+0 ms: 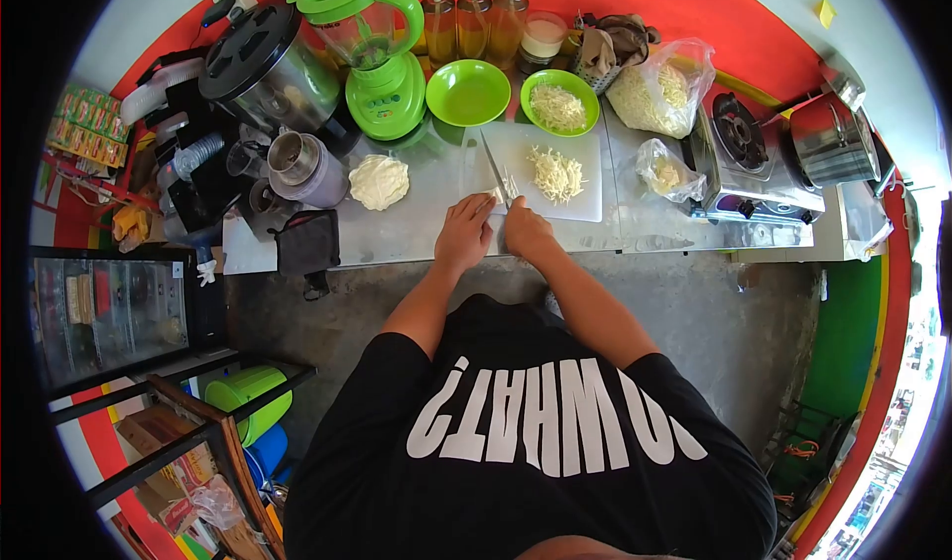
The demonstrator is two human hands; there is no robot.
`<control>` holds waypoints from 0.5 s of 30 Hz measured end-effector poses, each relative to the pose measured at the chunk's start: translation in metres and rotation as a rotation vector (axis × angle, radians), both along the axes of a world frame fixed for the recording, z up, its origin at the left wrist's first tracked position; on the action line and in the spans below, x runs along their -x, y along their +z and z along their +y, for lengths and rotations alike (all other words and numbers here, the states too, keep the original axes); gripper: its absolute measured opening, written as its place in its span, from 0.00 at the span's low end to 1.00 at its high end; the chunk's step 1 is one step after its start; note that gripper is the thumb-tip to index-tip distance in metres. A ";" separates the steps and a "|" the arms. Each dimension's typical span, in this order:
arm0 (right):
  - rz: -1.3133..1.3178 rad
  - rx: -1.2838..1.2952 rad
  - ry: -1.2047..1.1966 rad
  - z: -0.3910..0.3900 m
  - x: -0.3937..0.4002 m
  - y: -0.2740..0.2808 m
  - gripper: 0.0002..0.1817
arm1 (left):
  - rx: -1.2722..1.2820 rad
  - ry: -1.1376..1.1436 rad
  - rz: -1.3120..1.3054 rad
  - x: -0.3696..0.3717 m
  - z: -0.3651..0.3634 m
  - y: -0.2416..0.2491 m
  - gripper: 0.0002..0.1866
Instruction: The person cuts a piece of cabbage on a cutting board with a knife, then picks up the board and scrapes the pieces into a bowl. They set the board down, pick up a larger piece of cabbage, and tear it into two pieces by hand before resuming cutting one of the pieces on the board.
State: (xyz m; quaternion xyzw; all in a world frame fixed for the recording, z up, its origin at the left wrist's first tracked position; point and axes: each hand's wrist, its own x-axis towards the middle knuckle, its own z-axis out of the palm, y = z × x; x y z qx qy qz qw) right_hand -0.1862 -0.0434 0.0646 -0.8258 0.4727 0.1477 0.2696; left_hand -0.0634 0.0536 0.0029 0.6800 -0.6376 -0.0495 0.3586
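Note:
My right hand (pixel 528 231) is closed around the handle of a knife (pixel 494 164), whose blade points away from me over the white cutting board (pixel 585 154). Just left of it, my left hand (pixel 466 233) has its fingers curled at the board's near edge, holding a small pale vegetable piece (pixel 498 194) against the blade. Right of the knife lies a heap of pale shredded vegetable (pixel 557 175), like cabbage. Behind the board, a green bowl (pixel 593 114) holds more shreds. A second green bowl (pixel 468 118) has nothing visible inside. A pale, rounded lump (pixel 378 181) sits to the left.
A green blender (pixel 385 94) and a large steel pot with black lid (pixel 268 64) stand at the back left. Pump bottles (pixel 473 25) line the wall. Rightward are a bag of shreds (pixel 662 89), a small plastic bag (pixel 670 170) and a gas stove (pixel 742 134).

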 end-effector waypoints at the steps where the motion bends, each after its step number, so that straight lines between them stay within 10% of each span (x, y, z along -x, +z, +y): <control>1: 0.018 -0.004 0.012 0.003 0.002 0.002 0.21 | -0.003 0.005 -0.003 0.000 0.000 0.000 0.24; 15: 0.014 -0.034 -0.055 0.019 0.005 -0.004 0.24 | -0.003 0.016 0.022 0.001 -0.003 0.000 0.25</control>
